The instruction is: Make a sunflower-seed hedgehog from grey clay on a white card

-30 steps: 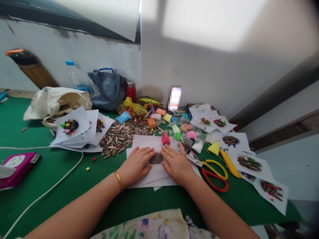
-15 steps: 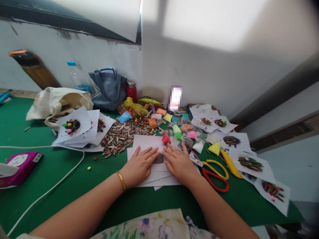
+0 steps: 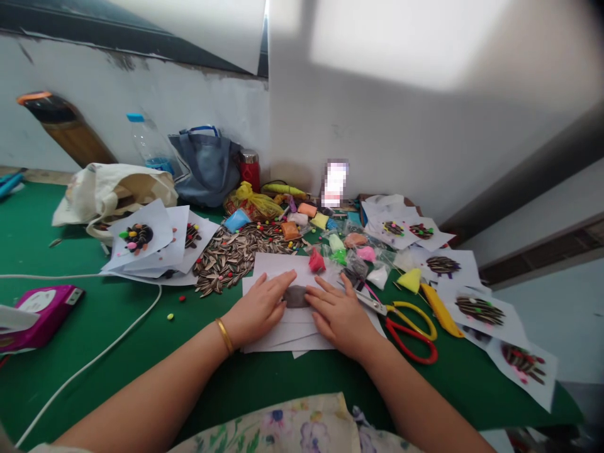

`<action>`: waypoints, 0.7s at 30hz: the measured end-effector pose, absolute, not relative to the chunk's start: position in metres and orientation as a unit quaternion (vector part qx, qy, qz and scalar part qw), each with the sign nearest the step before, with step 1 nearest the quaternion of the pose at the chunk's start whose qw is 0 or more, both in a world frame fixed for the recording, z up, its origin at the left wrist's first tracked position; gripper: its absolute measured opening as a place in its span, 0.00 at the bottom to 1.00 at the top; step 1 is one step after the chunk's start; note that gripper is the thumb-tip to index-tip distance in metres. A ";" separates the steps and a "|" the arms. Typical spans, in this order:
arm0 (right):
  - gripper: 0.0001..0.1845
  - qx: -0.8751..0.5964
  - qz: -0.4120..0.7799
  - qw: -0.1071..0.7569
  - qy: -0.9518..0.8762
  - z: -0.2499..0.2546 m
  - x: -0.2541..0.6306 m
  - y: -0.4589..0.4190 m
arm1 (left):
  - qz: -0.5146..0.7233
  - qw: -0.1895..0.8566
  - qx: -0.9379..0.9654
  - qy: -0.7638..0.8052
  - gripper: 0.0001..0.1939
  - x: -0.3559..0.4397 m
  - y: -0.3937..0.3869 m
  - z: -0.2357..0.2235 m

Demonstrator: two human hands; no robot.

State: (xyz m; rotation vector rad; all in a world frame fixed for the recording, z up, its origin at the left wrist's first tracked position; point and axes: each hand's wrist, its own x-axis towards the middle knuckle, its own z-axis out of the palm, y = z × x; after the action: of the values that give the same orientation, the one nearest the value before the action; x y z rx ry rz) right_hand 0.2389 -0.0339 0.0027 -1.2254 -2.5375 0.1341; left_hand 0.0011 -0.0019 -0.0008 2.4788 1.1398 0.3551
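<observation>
A flattened grey-brown piece of modelling clay point(image 3: 296, 297) lies on a stack of white paper point(image 3: 278, 340) in front of me. My left hand point(image 3: 263, 305) rests at its left edge with the fingers stretched out. From the right, my right hand point(image 3: 336, 311) lies flat, its fingertips on or against the clay's right end. Both hands are open. Close to the right hand are scissors point(image 3: 409, 331) with one yellow and one red handle. A lump of red clay point(image 3: 316, 260) sits on the paper's upper part.
A pile of sunflower seeds point(image 3: 231, 258) spreads left of the paper. Behind it are bagged coloured clays point(image 3: 338, 242). Seed-decorated sheets point(image 3: 491, 309) line the right side; more sheets point(image 3: 141, 251) lie left. A yellow utility knife point(image 3: 441, 309) is beside the scissors. A white cable point(image 3: 104, 346) crosses the left.
My left hand has shifted a little left, away from the right hand, and more of the grey-brown clay shows between them. The right hand stays nearly in place.
</observation>
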 end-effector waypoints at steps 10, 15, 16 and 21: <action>0.22 -0.402 0.068 0.158 -0.899 0.002 0.233 -0.036 | 0.111 0.168 0.891 0.407 0.40 -0.002 0.001 -0.008; 0.29 -0.378 0.070 0.112 -0.916 0.003 0.227 -0.038 | 0.114 0.162 0.889 0.412 0.39 -0.001 0.002 -0.008; 0.30 -0.377 0.073 0.104 -0.918 0.002 0.225 -0.038 | 0.113 0.160 0.889 0.413 0.39 -0.001 0.002 -0.009; 0.28 -0.383 0.070 0.124 -0.913 -0.002 0.227 -0.034 | 0.113 0.154 0.890 0.413 0.40 -0.002 0.003 -0.011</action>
State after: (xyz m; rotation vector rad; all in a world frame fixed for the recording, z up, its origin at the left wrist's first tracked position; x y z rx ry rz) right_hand 0.2268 -0.0338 -0.0016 -1.1154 -2.6608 0.2029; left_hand -0.0024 0.0027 -0.0107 2.5516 1.1846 0.3252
